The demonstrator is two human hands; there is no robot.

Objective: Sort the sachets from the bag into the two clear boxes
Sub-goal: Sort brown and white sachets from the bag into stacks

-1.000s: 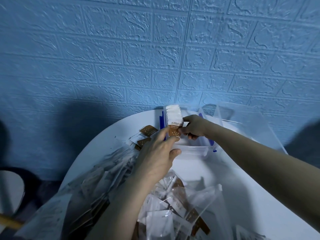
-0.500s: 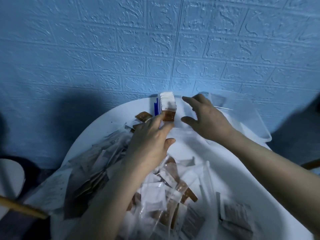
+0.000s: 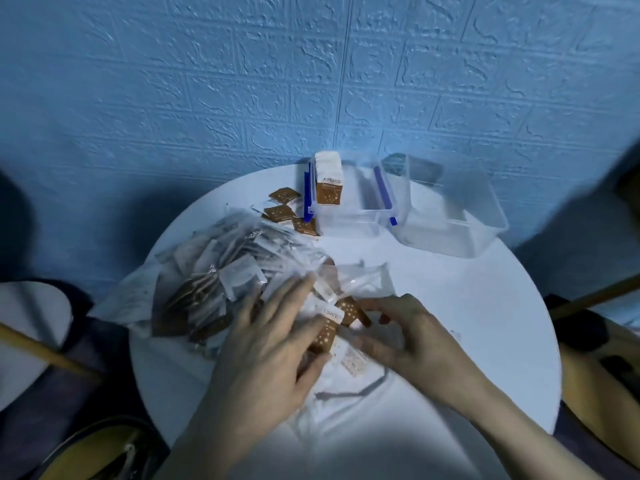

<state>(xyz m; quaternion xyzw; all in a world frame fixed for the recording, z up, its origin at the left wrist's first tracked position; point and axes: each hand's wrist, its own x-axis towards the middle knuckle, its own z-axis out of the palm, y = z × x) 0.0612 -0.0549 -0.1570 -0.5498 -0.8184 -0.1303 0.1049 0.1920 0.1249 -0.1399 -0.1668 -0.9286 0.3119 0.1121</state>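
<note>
Both hands are reaching into the clear bag: left hand fingers spread flat, right hand fingers curling near a brown-white sachet, grasp unclear; sachets look light, thin, slippery, best pinching an edge

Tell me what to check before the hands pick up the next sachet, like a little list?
1. Sachet within reach: ok. A brown sachet lies between the left hand and the right hand.
2. Firm hold on it: cannot tell, the fingers are blurred.
3. Blue-clipped clear box open: ok, a sachet stack stands at its left end.
4. Room in that box: ok.
5. Second clear box open: ok.
6. Path across the white table to the boxes: ok.
</note>
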